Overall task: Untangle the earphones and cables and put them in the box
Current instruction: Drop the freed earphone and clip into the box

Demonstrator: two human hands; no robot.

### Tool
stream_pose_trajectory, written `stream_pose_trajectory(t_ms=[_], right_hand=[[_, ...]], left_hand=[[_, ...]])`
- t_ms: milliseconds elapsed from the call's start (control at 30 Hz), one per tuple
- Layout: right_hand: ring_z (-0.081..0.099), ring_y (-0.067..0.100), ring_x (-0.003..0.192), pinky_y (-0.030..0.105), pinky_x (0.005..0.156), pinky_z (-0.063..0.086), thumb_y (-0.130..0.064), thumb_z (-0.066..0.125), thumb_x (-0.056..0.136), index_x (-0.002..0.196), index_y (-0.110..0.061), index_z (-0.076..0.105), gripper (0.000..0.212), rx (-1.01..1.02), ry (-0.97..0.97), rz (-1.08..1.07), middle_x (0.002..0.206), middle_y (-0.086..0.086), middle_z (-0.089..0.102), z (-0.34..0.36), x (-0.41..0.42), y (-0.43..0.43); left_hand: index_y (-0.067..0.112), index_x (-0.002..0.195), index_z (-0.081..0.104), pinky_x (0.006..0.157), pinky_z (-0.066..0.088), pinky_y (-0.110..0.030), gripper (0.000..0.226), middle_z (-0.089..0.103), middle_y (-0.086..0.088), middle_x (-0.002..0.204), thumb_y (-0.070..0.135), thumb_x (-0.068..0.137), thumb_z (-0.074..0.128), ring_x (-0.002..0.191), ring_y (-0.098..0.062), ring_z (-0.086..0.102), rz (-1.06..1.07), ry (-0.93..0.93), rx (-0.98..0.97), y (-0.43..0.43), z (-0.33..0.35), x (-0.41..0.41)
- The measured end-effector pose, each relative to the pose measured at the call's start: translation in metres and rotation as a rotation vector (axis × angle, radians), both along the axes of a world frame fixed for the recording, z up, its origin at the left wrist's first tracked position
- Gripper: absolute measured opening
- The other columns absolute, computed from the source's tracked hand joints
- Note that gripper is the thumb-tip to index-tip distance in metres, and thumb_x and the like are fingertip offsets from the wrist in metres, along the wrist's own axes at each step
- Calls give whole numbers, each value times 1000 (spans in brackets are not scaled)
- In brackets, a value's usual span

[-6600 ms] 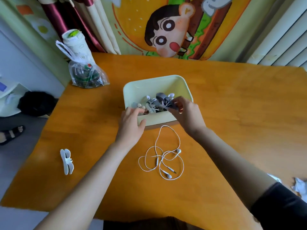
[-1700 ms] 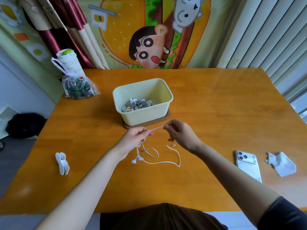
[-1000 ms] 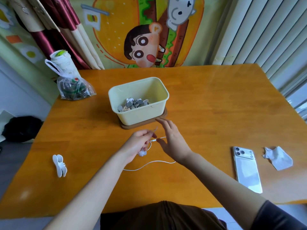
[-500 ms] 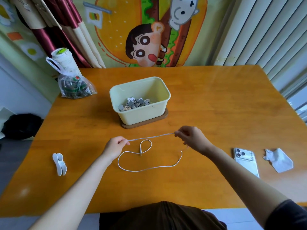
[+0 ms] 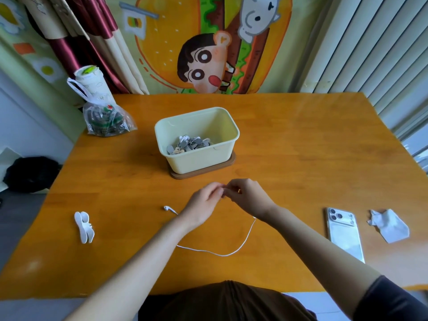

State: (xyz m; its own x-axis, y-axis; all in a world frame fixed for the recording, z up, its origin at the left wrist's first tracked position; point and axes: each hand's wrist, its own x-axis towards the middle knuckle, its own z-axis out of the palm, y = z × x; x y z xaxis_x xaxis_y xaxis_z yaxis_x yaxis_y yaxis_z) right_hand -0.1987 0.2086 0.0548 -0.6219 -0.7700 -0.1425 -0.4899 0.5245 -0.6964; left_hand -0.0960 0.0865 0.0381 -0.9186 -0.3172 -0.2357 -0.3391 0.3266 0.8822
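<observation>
A pale yellow box [image 5: 199, 158] stands on a brown mat at the table's middle, with grey and white cable pieces [image 5: 190, 144] heaped inside. In front of it my left hand [image 5: 203, 205] and my right hand [image 5: 245, 195] meet fingertip to fingertip, both pinching the white earphone cable [image 5: 240, 246]. The cable hangs from my hands in a long loop that lies on the table under my forearms. One earbud [image 5: 167, 208] rests on the wood just left of my left wrist.
A white cable winder [image 5: 83, 227] lies at the left. A phone [image 5: 344, 232] and a crumpled tissue [image 5: 389, 225] lie at the right. A plastic bag [image 5: 104, 119] and a cup [image 5: 91, 82] stand at the back left corner.
My hands, spread apart with the cable stretched between them half a second ago, have come together. The loop on the table has shifted right and an earbud now lies at the left.
</observation>
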Motion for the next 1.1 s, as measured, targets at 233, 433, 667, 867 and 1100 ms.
stream_pose_trajectory(t_ms=[233, 433, 667, 867, 1100], right_hand=[[56, 12, 66, 27, 60, 42, -38, 65, 86, 91, -24, 65, 15, 102, -56, 4, 71, -11, 59, -5, -20, 25], [49, 11, 56, 26, 53, 36, -35, 61, 89, 78, -17, 67, 22, 277, -23, -131, 67, -4, 62, -22, -61, 71], [45, 4, 55, 26, 55, 36, -34, 63, 88, 85, -17, 66, 17, 128, 85, -129, 70, -10, 56, 0, -47, 42], [47, 3, 57, 20, 54, 34, -31, 60, 90, 79, -22, 61, 14, -19, 79, 55, 65, -16, 53, 19, -14, 10], [49, 12, 56, 29, 55, 37, -35, 55, 93, 75, -24, 64, 24, 217, -50, -59, 62, -7, 55, -9, -32, 46]], left_hand=[[17, 74, 62, 48, 28, -17, 28, 45, 10, 55, 14, 98, 48, 49, -4, 39, 35, -60, -202, -21, -6, 10], [17, 72, 61, 47, 27, -19, 30, 52, 6, 62, 11, 97, 46, 57, -10, 44, 273, -277, -360, -63, -42, 39], [17, 124, 55, 102, 36, -32, 28, 49, -4, 128, 13, 98, 48, 123, -23, 45, 96, -310, -462, -34, -41, 23], [17, 109, 57, 71, 42, -24, 17, 59, 4, 84, 21, 101, 43, 80, -10, 56, -60, 24, -44, 21, 12, -11], [19, 66, 41, 53, 25, -29, 38, 40, 1, 60, 12, 102, 32, 61, -21, 38, 241, -99, -255, -28, -28, 11]])
